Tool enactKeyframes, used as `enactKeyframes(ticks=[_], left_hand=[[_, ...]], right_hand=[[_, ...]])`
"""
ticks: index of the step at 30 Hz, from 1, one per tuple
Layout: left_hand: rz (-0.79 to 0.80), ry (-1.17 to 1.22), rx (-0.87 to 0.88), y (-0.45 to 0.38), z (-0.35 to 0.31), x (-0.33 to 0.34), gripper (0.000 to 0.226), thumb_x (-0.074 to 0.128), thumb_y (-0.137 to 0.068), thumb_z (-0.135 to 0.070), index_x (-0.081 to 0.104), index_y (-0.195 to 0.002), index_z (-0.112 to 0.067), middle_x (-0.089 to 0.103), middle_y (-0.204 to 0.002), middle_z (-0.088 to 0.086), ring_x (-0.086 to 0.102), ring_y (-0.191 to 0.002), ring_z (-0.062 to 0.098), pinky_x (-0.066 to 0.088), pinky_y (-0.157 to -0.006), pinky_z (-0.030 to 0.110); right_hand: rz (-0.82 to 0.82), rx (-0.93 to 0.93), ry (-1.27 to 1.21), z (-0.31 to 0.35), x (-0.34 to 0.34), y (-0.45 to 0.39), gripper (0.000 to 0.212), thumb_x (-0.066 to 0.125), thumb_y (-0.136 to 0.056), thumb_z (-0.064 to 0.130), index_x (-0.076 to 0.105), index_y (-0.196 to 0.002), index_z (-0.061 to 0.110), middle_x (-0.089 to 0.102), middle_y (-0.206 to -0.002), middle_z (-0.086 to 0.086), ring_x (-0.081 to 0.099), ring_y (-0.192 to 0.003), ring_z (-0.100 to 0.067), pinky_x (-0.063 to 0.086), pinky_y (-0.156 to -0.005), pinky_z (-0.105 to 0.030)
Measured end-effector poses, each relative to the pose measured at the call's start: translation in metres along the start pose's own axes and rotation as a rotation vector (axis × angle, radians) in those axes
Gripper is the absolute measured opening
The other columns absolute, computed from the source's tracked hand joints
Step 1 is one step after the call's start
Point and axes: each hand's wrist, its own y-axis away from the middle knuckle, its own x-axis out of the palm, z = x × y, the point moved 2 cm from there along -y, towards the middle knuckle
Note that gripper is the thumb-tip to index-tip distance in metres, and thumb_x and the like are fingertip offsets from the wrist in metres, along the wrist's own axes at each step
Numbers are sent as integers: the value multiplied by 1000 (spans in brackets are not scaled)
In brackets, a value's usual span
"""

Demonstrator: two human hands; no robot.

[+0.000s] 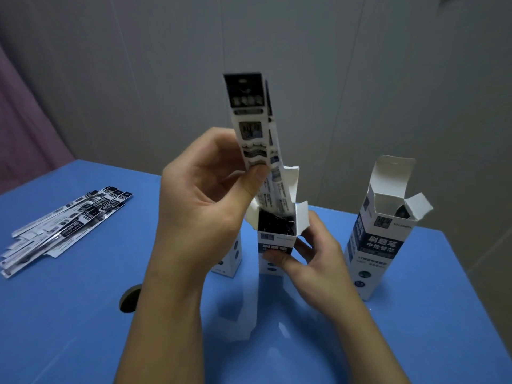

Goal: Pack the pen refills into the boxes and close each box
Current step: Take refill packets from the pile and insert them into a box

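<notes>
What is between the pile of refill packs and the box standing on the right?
In the head view, the person's two hands: the left hand feeding refill packs into the middle box, the right hand steadying it.

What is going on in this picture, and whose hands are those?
There is no machine here. A person wears a camera on their head, so you see their own two hands from above. The left hand pinches a few packed pen refills and slides them into an open box, which the right hand holds steady. Another open box stands to the right, and a third box hides partly behind the left hand. More refills lie in a pile on the blue table.
</notes>
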Motion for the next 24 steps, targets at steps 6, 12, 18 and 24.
enactKeyframes(ticks=[6, 12, 18, 24], left_hand=[[-86, 52, 55, 0, 3, -7, 24, 64, -88, 13, 61, -97, -9, 68, -96, 21, 69, -92, 42, 56, -85, 53], [-129, 48, 84, 0, 2, -5, 27, 64, -88, 13, 60, -95, -13, 68, -93, 11, 68, -89, 26, 53, -81, 34], [-117, 105, 59, 1, 11, -4, 23, 63, -88, 14, 60, -99, -5, 67, -96, 20, 69, -92, 41, 56, -85, 52], [-156, 240, 43, 0, 21, -12, 18, 65, -87, 5, 61, -98, -9, 71, -94, 12, 67, -91, 42, 50, -86, 68]], right_hand=[[-7, -1, 8, 1, 0, 0, 56, 80, -77, -2, 61, -114, 35, 70, -106, 9, 63, -111, -12, 47, -106, -37], [-11, 1, 20, 0, 0, 1, 57, 81, -77, -1, 61, -116, 34, 70, -106, 9, 63, -110, -12, 48, -105, -36], [-23, 0, 16, -1, 0, 0, 58, 81, -76, -1, 60, -115, 37, 70, -107, 12, 63, -112, -11, 48, -105, -35], [-18, -1, 7, -1, 1, 0, 58, 81, -76, -2, 60, -114, 37, 70, -106, 11, 63, -110, -11, 47, -106, -36]])
